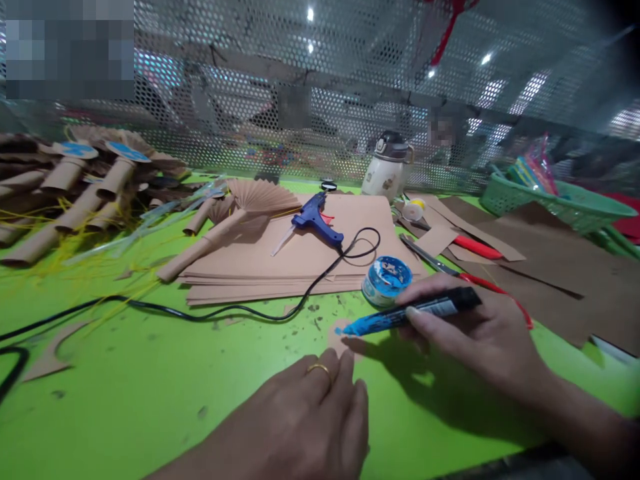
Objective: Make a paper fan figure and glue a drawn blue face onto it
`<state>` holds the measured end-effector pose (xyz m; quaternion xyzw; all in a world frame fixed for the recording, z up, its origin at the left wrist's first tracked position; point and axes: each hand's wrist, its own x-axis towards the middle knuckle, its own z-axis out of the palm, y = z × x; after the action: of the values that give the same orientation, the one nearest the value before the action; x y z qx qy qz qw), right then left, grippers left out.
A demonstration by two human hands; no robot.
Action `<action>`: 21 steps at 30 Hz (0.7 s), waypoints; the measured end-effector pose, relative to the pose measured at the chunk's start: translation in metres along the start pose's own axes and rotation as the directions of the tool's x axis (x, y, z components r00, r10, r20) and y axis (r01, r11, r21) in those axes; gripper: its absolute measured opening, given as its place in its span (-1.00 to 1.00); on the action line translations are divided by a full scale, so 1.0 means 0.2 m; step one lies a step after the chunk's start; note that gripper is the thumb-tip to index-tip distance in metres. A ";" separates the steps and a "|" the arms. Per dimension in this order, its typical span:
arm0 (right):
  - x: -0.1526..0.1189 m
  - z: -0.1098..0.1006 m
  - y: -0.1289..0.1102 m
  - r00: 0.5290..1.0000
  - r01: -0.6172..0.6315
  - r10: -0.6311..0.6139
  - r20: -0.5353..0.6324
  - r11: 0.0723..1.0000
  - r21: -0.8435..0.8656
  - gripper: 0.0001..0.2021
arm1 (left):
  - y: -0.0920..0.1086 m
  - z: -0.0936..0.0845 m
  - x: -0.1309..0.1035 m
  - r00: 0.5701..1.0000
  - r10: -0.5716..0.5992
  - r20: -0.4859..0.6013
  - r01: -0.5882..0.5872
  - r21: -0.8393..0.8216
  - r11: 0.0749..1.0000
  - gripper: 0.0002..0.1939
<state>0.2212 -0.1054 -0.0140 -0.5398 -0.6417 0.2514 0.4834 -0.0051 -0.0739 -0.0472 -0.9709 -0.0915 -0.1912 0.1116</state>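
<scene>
My right hand point(470, 333) grips a black marker pen point(425, 308) whose front end is coated in blue paint. Its tip touches a small brown paper piece point(340, 340), where a dab of blue shows. My left hand point(320, 407), with a gold ring on one finger, lies flat with its fingertips on the near edge of that piece, covering part of it. Just beyond the pen stands an uncovered jar of blue paint point(383, 288), its rim smeared. A stack of brown paper sheets point(280, 273) lies behind, bearing a blue glue gun point(317, 220).
Pleated paper fans with rolled handles point(220, 233) pile up at left. A black cord point(190, 315) crosses the green table point(125, 400). To the right are red-handled scissors point(465, 275), brown paper scraps point(565, 267) and a green basket point(565, 200). A white bottle point(385, 170) stands behind.
</scene>
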 end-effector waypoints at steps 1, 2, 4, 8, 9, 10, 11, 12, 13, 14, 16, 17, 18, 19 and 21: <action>0.00 0.01 0.00 1.000 -0.011 0.011 0.029 1.000 0.008 -0.92 | 0.00 0.00 0.00 1.000 -0.009 -0.011 0.009 0.001 1.000 -0.78; 0.00 0.01 0.00 0.998 -0.025 0.024 0.054 1.000 0.016 -0.91 | 0.00 0.01 0.00 0.999 -0.023 -0.026 0.023 0.000 1.000 -0.78; 0.00 0.02 0.01 0.996 -0.042 0.040 0.079 0.999 0.017 -0.91 | 0.00 0.01 0.01 0.997 -0.052 -0.051 0.052 -0.005 0.999 -0.76; 0.00 0.02 0.02 0.997 -0.028 0.030 0.077 0.999 -0.026 -0.90 | 0.00 0.03 -0.01 0.995 -0.062 -0.084 0.063 -0.002 0.998 -0.76; 0.00 0.03 0.02 0.997 -0.020 0.023 0.078 0.999 -0.040 -0.90 | 0.00 0.04 -0.01 0.995 -0.054 -0.083 0.054 0.001 0.999 -0.76; 0.00 0.03 0.03 0.997 -0.011 0.015 0.080 0.999 -0.053 -0.89 | 0.01 0.04 -0.02 0.995 -0.052 -0.081 0.053 0.003 0.999 -0.76; 0.00 0.03 0.03 0.996 -0.001 0.006 0.086 0.998 -0.062 -0.88 | 0.01 0.05 -0.03 0.996 -0.059 -0.074 0.059 0.001 0.998 -0.75; 0.00 0.03 0.03 0.996 0.008 -0.002 0.091 0.998 -0.066 -0.87 | 0.01 0.05 -0.03 0.996 -0.062 -0.066 0.062 -0.001 0.998 -0.74; 0.00 0.03 0.03 0.996 0.016 -0.009 0.094 0.998 -0.067 -0.87 | 0.01 0.06 -0.03 0.996 -0.067 -0.060 0.067 -0.001 0.998 -0.74; 0.00 0.03 0.03 0.996 0.022 -0.015 0.092 0.997 -0.068 -0.87 | 0.01 0.06 -0.04 0.996 -0.074 -0.058 0.074 0.002 0.997 -0.73; 0.01 0.04 0.02 0.996 0.019 -0.013 0.083 0.997 -0.073 -0.90 | 0.02 0.06 -0.03 0.995 -0.080 -0.065 0.081 0.011 0.997 -0.75; 0.01 0.04 0.02 0.997 0.008 -0.003 0.075 0.997 -0.073 -0.92 | 0.02 0.06 -0.03 0.994 -0.083 -0.072 0.084 0.017 0.996 -0.76; 0.01 0.04 0.02 0.997 -0.006 0.012 0.072 0.997 -0.071 -0.93 | 0.02 0.06 -0.03 0.993 -0.088 -0.082 0.090 0.019 0.996 -0.76; 0.02 0.04 0.01 0.997 -0.021 0.026 0.072 0.998 -0.067 -0.94 | 0.02 0.06 -0.03 0.992 -0.098 -0.085 0.100 0.016 0.995 -0.77; 0.01 0.04 0.01 0.995 -0.047 0.051 0.084 0.998 -0.051 -0.93 | 0.03 0.06 -0.03 0.991 -0.109 -0.076 0.110 0.005 0.994 -0.77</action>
<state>0.2163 -0.1004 -0.0184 -0.5559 -0.6543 0.2700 0.4359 -0.0049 -0.0765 -0.0615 -0.9560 -0.1413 -0.2330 0.1086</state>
